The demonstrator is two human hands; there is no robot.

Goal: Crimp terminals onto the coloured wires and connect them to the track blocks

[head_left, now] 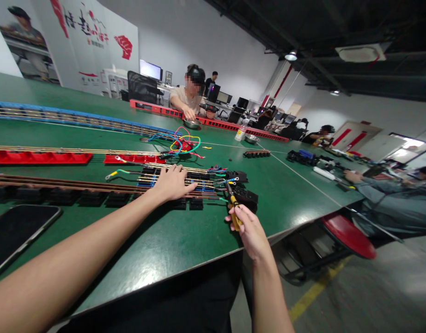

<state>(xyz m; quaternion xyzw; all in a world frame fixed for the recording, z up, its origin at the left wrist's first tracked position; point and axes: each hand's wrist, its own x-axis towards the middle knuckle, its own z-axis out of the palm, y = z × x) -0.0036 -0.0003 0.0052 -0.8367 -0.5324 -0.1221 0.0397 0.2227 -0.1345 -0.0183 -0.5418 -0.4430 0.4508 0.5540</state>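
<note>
My left hand point(172, 182) lies with fingers spread on a blue-and-black rail assembly point(202, 186) that carries long brass-coloured rods. In my right hand point(249, 227) is a pair of yellow-handled pliers point(234, 201), its jaws pointing away from me at the rail's right end. Short coloured wires with ring terminals stick out there, beside a black end block point(246, 198). Whether the jaws grip a wire, I cannot tell. A green-and-yellow wire point(111, 175) with a ring terminal extends from the rail's left side.
Red rail holders point(39, 157) and a long blue rail point(77, 115) lie farther left. Loose coloured wires point(185, 144) are bunched beyond my left hand. A dark phone-like slab point(22, 231) is near left. Across the table sits a person point(188, 95) by a metal bowl point(192, 124); another works at right.
</note>
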